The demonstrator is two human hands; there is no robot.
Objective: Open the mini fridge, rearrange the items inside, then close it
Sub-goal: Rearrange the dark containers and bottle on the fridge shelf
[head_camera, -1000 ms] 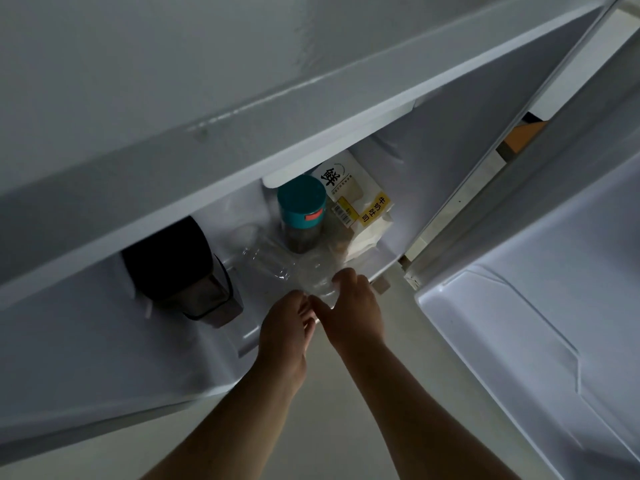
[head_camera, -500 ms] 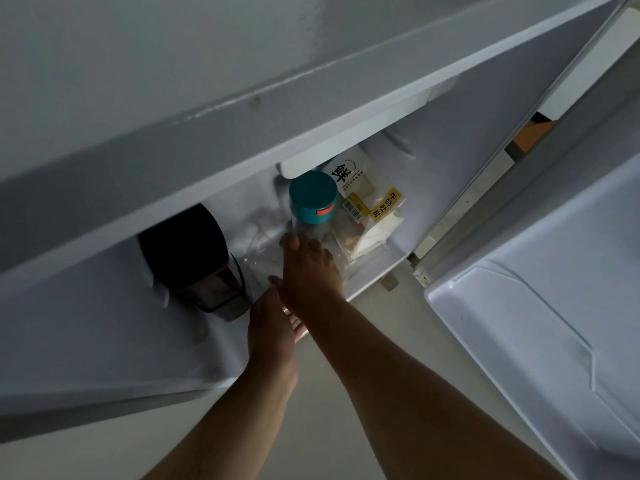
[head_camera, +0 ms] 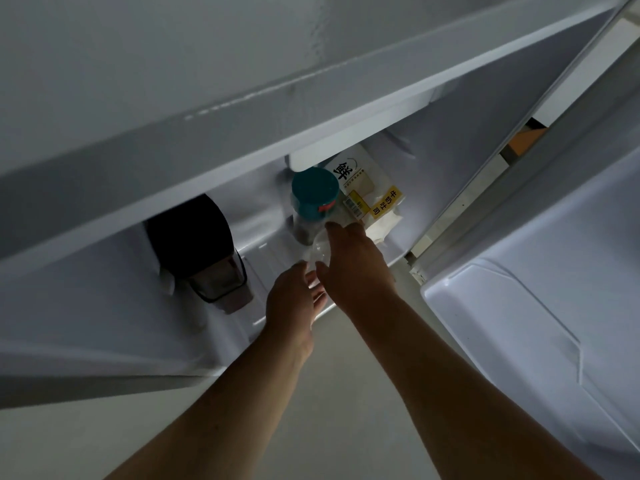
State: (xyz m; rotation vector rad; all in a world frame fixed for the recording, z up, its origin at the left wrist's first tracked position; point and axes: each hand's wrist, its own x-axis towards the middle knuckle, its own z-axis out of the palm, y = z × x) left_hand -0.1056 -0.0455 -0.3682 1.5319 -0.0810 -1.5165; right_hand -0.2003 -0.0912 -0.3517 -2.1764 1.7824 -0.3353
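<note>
The mini fridge [head_camera: 450,188] stands open below me. On its floor are a dark-lidded container [head_camera: 207,258] at the left, a teal-lidded jar [head_camera: 313,192] in the middle and a bagged loaf with a yellow label [head_camera: 374,199] to the right. A clear plastic container [head_camera: 318,251] lies in front of the jar. My right hand [head_camera: 356,268] curls over it, fingertips by the jar's base. My left hand [head_camera: 294,303] sits just left of it at the fridge's front lip, fingers apart and touching the clear container's near edge.
The fridge's white door [head_camera: 536,323] hangs open at the right, its inner shelf close to my right forearm. The fridge's top edge [head_camera: 277,109] overhangs and hides the back of the interior. A pale floor [head_camera: 346,410] lies beneath my arms.
My right hand went from the fridge's front lip into the compartment and now covers the clear container next to the jar. My left hand shifted slightly forward, staying beside it.
</note>
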